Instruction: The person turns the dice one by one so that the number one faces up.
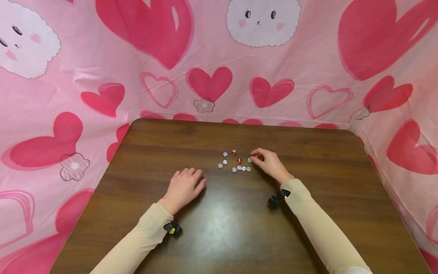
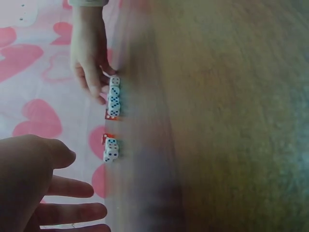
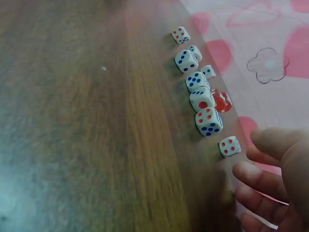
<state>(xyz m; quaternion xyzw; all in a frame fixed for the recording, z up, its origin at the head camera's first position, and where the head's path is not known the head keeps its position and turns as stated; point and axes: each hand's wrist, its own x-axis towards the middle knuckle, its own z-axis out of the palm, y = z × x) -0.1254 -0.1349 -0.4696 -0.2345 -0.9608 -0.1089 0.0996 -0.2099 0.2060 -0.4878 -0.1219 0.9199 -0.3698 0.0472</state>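
Several white dice [image 1: 234, 170] with coloured pips and two red dice, one nearer the back [image 1: 234, 152] and one mid-group [image 1: 239, 161], lie loosely grouped on the wooden table. My right hand [image 1: 268, 163] is at the group's right edge, its fingers loosely bent beside a single white die [image 3: 229, 146]. In the right wrist view that die sits just off the fingertips, not between them. To the left and nearer me, my left hand [image 1: 184, 188] rests palm down on the tabletop, fingers relaxed and apart from the dice. The left wrist view shows its fingers spread with nothing held.
The brown table [image 1: 154, 144] has rounded far corners. Pink cloth [image 1: 239, 61] printed with hearts and white faces hangs behind it and at both sides. Each wrist wears a small black camera, one on the left [image 1: 173, 229] and one on the right [image 1: 278, 198].
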